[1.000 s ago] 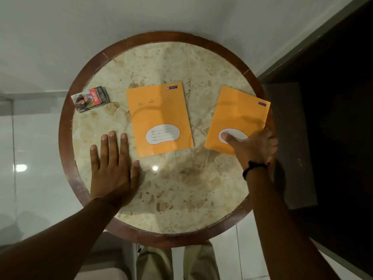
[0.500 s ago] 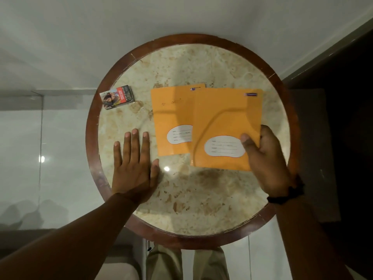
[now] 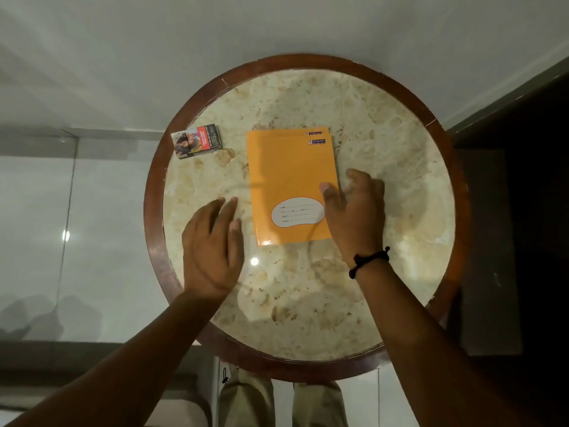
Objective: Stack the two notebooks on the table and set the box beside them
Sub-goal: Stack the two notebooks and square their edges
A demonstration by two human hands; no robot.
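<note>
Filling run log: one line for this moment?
notebooks: stacked | box: far-left, apart | right hand: on stack edge | left hand: empty

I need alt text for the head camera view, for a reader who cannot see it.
Two orange notebooks lie stacked on a round marble table; the right hand touches their right edge, and the left hand is open nearby. A small box sits apart at the far left.

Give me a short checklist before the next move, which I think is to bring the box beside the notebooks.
1. Notebooks stacked: top notebook covers lower notebook, only its far edge shows. Ok.
2. Box beside the stack: it lies apart, near the table rim. Not ok.
3. Left hand empty: ok.
4. Right hand off the stack: thumb on cover. Not ok.
5. Path to the box clear: ok.
</note>
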